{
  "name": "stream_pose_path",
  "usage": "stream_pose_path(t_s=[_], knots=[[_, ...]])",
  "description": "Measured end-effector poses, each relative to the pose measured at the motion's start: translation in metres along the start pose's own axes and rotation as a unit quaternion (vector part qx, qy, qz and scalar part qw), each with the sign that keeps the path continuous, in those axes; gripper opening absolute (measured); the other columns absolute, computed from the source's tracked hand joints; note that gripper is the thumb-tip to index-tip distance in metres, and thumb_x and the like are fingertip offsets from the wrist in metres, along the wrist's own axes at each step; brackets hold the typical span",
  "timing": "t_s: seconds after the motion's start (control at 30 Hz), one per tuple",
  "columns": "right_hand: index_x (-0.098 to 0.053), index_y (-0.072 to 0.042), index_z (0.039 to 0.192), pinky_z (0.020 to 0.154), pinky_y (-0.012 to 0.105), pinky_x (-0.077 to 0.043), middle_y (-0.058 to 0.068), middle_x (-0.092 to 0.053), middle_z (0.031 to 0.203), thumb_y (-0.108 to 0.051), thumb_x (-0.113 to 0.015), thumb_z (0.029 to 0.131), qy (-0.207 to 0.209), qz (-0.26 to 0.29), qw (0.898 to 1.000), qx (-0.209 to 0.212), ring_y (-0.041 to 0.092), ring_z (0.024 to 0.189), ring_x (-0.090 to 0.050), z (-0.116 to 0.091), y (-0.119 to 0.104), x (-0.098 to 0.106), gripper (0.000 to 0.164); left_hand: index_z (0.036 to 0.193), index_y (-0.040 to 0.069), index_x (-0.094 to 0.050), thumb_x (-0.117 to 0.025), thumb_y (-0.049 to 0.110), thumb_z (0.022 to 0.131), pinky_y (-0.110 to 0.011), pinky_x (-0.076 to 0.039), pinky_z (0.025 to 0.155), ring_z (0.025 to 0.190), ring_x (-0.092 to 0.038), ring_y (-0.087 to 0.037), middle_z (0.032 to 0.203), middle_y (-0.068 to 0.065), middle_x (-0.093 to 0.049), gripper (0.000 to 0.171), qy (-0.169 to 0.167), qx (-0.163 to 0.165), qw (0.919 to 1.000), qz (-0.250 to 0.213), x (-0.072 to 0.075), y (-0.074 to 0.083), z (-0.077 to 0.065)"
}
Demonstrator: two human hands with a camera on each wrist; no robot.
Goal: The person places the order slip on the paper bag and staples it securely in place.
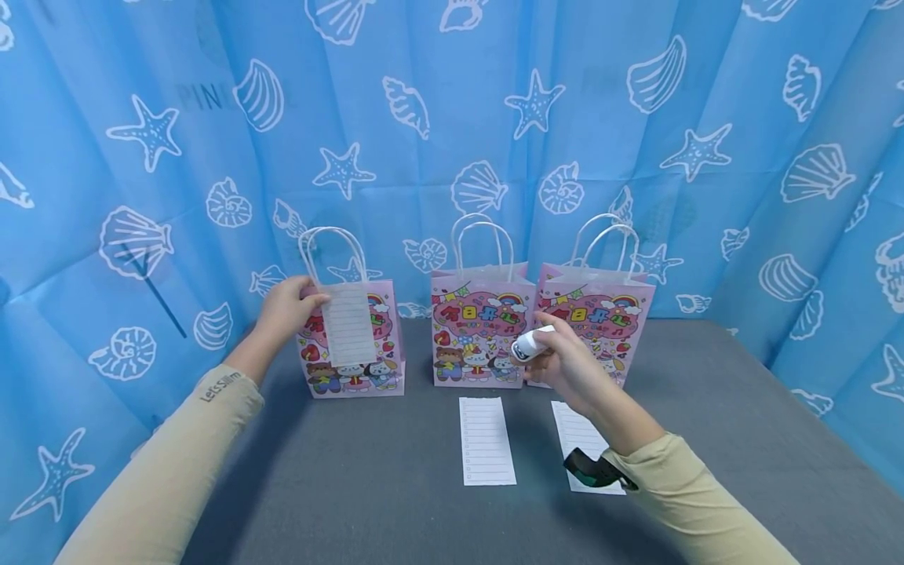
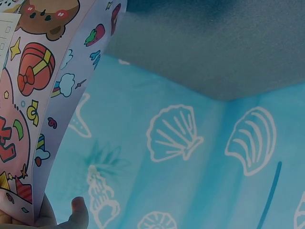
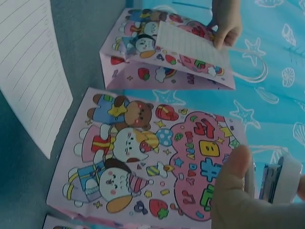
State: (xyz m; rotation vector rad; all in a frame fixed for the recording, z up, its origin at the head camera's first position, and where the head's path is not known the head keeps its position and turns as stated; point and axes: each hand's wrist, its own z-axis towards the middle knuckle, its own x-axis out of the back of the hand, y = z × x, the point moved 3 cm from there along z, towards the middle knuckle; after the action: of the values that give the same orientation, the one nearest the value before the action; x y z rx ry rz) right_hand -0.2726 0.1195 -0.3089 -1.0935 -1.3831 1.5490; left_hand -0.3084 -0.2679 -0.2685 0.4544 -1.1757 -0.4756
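My left hand (image 1: 286, 310) pinches a lined paper slip (image 1: 349, 326) at the top of the left pink gift bag (image 1: 390, 345). The slip lies over the bag's cartoon front. In the right wrist view the slip (image 3: 190, 45) and left hand (image 3: 227, 24) show sideways. My right hand (image 1: 572, 365) holds a small white stapler (image 1: 530, 344) before the middle gift bag (image 1: 480, 329) and the right gift bag (image 1: 621, 314). The stapler (image 3: 281, 179) shows a metal jaw in the right wrist view. The left wrist view catches only some fingertips (image 2: 78, 212) by the bag's edge.
Two more lined slips lie on the grey table (image 1: 353, 479): one slip (image 1: 487, 441) before the middle bag, another slip (image 1: 582, 439) partly under the right forearm. A blue shell-print curtain (image 1: 424, 118) hangs behind and at both sides. White handles (image 1: 483, 224) rise from the bags.
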Motion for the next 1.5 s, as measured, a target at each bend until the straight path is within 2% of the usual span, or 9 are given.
stream_pose_path(t_s=[0.2,0.3,0.43,0.57,0.7,0.83,1.0,1.27,1.5], knots=[[0.001,-0.004,0.154,0.076,0.027,-0.048,0.029,-0.022,0.144,-0.019,-0.042,0.104,-0.009,0.005,1.000,-0.014,0.019,0.097,-0.052,0.004,-0.001,-0.008,0.067,0.100,-0.005,-0.058,-0.058,0.019,0.099,-0.040,-0.042,0.069,0.082,-0.052,-0.030,0.090,-0.018,-0.056,0.024,0.002,-0.001,1.0000,-0.001,-0.001,-0.001,0.001],[-0.008,0.003,0.150,0.073,0.025,-0.049,0.024,-0.041,0.130,-0.014,-0.047,0.102,-0.003,0.001,1.000,-0.019,0.015,0.090,-0.057,0.006,-0.001,-0.011,0.064,0.100,-0.005,-0.058,-0.058,0.018,0.099,-0.040,-0.043,0.069,0.082,-0.052,-0.031,0.090,-0.018,-0.056,0.024,0.002,-0.002,1.0000,-0.002,-0.001,-0.001,0.001],[-0.019,0.009,0.144,0.066,0.021,-0.049,0.018,-0.050,0.117,-0.008,-0.052,0.099,0.006,0.005,1.000,-0.023,0.011,0.081,-0.058,0.009,0.000,-0.013,0.058,0.099,-0.005,-0.058,-0.058,0.018,0.099,-0.040,-0.042,0.069,0.081,-0.052,-0.030,0.090,-0.018,-0.056,0.024,0.003,0.000,1.0000,-0.002,-0.001,-0.002,0.001],[-0.015,0.006,0.149,0.068,0.021,-0.050,0.029,-0.044,0.131,-0.007,-0.055,0.097,0.006,-0.013,1.000,-0.017,0.012,0.086,-0.057,0.011,-0.002,-0.017,0.066,0.098,-0.005,-0.058,-0.058,0.019,0.099,-0.039,-0.042,0.068,0.080,-0.052,-0.030,0.088,-0.018,-0.056,0.024,0.004,0.004,1.0000,-0.001,0.000,-0.001,0.001],[-0.013,0.001,0.152,0.069,0.022,-0.052,0.034,-0.040,0.137,-0.003,-0.055,0.097,0.003,-0.015,1.000,-0.009,0.014,0.091,-0.060,0.013,-0.006,-0.023,0.070,0.095,-0.003,-0.057,-0.059,0.019,0.099,-0.038,-0.041,0.066,0.078,-0.050,-0.028,0.085,-0.016,-0.054,0.023,0.008,0.002,1.0000,0.004,0.001,-0.001,0.001],[-0.015,-0.001,0.153,0.067,0.021,-0.051,0.033,-0.041,0.139,-0.002,-0.056,0.097,0.009,-0.024,1.000,-0.011,0.018,0.094,-0.060,0.016,-0.009,-0.027,0.069,0.091,-0.002,-0.056,-0.059,0.019,0.099,-0.037,-0.040,0.065,0.076,-0.049,-0.028,0.083,-0.015,-0.053,0.023,0.010,-0.002,0.9999,0.008,0.001,-0.001,0.001],[-0.018,-0.003,0.152,0.072,0.025,-0.052,0.029,-0.042,0.142,-0.005,-0.058,0.097,0.016,-0.051,0.998,-0.021,0.023,0.104,-0.059,0.020,-0.010,-0.033,0.069,0.093,-0.003,-0.057,-0.060,0.020,0.098,-0.038,-0.041,0.066,0.077,-0.050,-0.028,0.084,-0.015,-0.054,0.023,0.011,-0.003,0.9999,0.008,0.000,-0.001,0.002],[-0.018,-0.005,0.152,0.073,0.026,-0.051,0.028,-0.042,0.142,-0.006,-0.057,0.097,0.001,-0.037,0.999,-0.017,0.023,0.106,-0.057,0.027,-0.013,-0.043,0.068,0.091,-0.002,-0.056,-0.059,0.019,0.098,-0.038,-0.041,0.066,0.077,-0.050,-0.028,0.084,-0.015,-0.054,0.023,0.009,0.000,1.0000,0.003,-0.001,-0.002,0.003],[-0.019,-0.004,0.152,0.080,0.031,-0.051,0.027,-0.043,0.140,-0.011,-0.057,0.098,0.000,-0.036,0.999,-0.021,0.027,0.111,-0.054,0.034,-0.016,-0.052,0.067,0.090,-0.002,-0.055,-0.059,0.019,0.099,-0.037,-0.039,0.065,0.076,-0.048,-0.028,0.082,-0.014,-0.052,0.023,0.008,-0.003,1.0000,0.000,-0.001,-0.004,0.003]])
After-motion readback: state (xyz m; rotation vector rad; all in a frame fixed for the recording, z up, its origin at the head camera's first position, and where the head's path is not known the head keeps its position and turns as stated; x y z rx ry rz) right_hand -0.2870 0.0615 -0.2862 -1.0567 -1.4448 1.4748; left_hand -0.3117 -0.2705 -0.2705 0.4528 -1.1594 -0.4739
